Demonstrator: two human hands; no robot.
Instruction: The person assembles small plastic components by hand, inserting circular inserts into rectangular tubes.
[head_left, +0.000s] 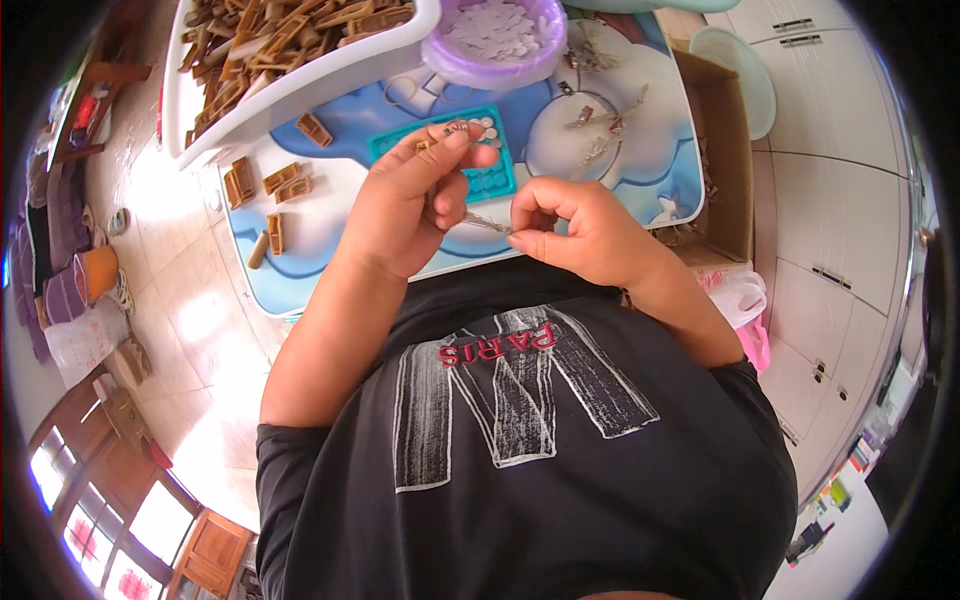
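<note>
"Which step do you read on my remote feed?"

"I'd judge it as drawing out or straightening a thin, silvery strand (485, 222), metal or clear plastic, I can't tell which. My left hand (412, 195) is curled closed on it; my right hand (575, 230) pinches it between thumb and forefinger. A small shiny piece (457, 127) also shows at the left fingertips, too tiny for me to name."

"Where does the strand sit?"

"Between both hands, over the near edge of the blue-and-white, cloud-patterned table (310, 235), on the body side of the turquoise, rectangular tray (508, 160)."

"And its direction?"

"Its long axis runs mostly left to right, the right end slanting slightly toward the black, short-sleeved shirt (580, 480)."

"What does the next move call for?"

"I'd say a light, steady pinch on the right, with the left anchoring."
</note>
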